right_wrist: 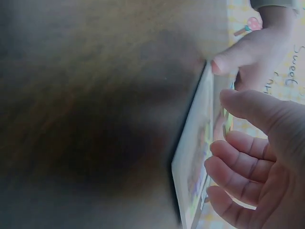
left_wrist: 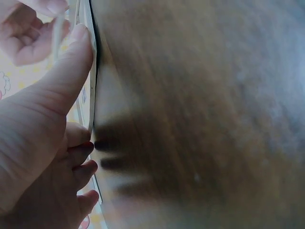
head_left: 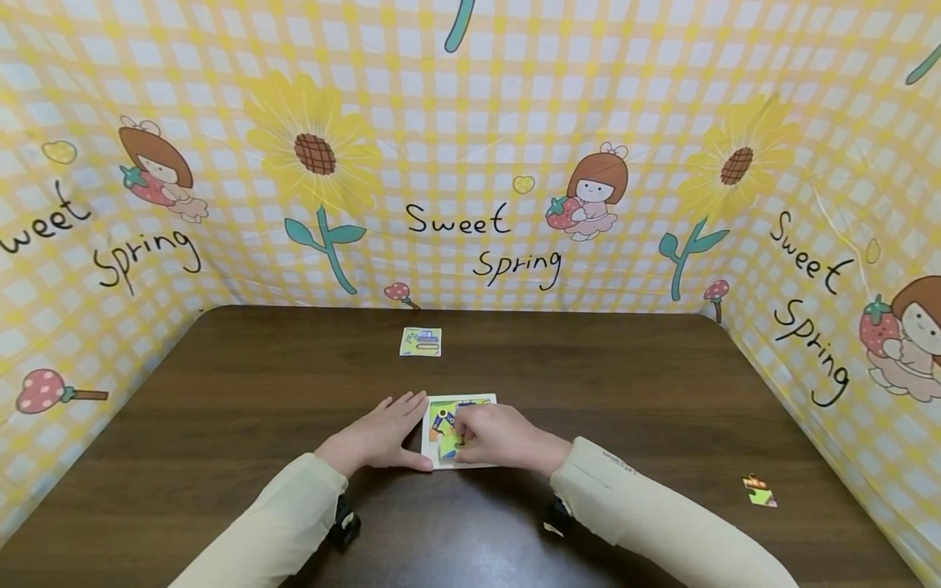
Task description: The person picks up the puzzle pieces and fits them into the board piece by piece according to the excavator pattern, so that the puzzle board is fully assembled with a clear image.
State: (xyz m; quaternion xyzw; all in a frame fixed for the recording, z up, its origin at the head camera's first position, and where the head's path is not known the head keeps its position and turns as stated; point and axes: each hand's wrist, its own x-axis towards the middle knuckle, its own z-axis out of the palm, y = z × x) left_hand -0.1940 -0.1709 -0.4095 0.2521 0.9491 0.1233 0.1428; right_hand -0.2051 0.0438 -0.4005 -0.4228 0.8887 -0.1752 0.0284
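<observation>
A small jigsaw puzzle board [head_left: 470, 398] with a white frame and a colourful picture lies on the table in front of me. My left hand [head_left: 378, 433] rests along its left side, fingers extended and thumb at the near left corner. Over the board, my right hand [head_left: 503, 437] pinches a green puzzle piece [head_left: 448, 447] between thumb and index finger. That puzzle piece [right_wrist: 226, 123] appears tilted, nearly edge-on, in the right wrist view, with the other fingers curled loosely behind it. My right hand covers much of the picture's right part.
A square picture card [head_left: 421, 342] with a blue vehicle lies farther back on the brown wooden table [head_left: 588, 359]. One loose puzzle piece [head_left: 759, 491], orange and green, lies far to the right. A yellow checked cloth [head_left: 456, 147] hangs round the table's back and sides.
</observation>
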